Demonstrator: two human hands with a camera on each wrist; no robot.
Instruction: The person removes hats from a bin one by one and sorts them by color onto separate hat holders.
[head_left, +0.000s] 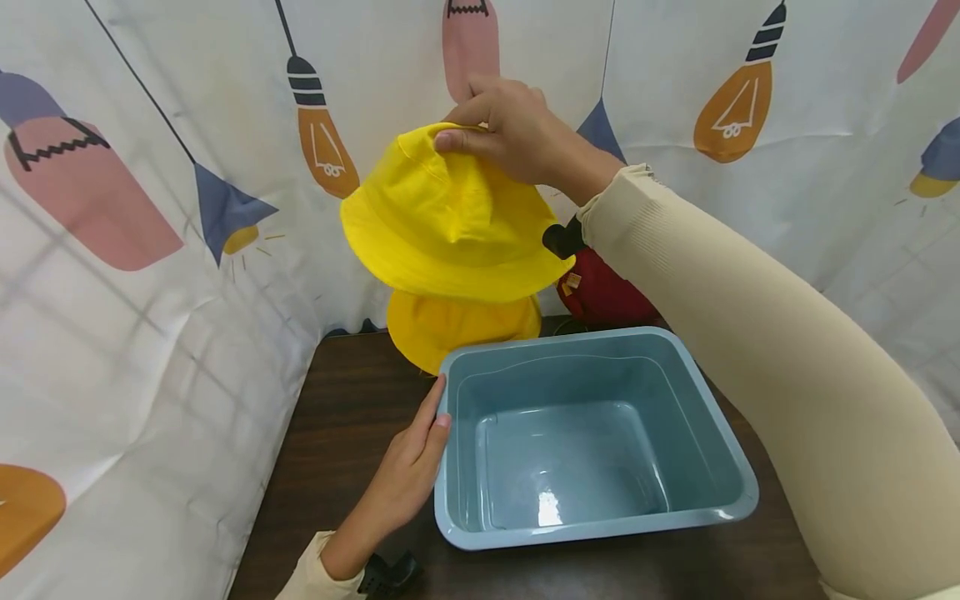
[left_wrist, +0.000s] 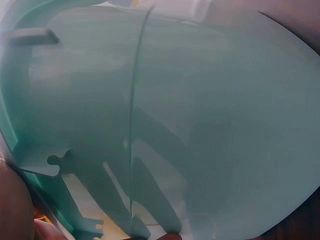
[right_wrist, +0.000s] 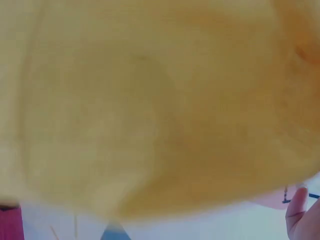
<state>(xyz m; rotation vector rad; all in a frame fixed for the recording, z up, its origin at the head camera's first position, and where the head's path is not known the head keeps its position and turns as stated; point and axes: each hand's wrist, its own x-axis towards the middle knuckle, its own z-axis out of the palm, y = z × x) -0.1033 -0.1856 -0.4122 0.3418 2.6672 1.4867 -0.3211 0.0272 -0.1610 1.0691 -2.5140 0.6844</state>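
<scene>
A yellow bucket hat (head_left: 450,225) hangs brim down in the air above the back of the table. My right hand (head_left: 513,129) pinches it at the top of the crown, with the thumb on the near side. In the right wrist view the yellow cloth (right_wrist: 150,110) fills most of the picture, blurred. My left hand (head_left: 405,471) holds the left rim of a grey-blue plastic basin (head_left: 596,533), thumb at the rim and fingers along the outside. The basin's outer wall (left_wrist: 225,125) fills the left wrist view. Nothing lies inside the basin.
A second yellow hat (head_left: 465,325) sits behind the basin, partly covered by the raised one. Right of it is a red item (head_left: 607,292) with a black part, partly hidden by the right arm. A patterned cloth (head_left: 225,317) hangs behind the dark wooden table (head_left: 352,417).
</scene>
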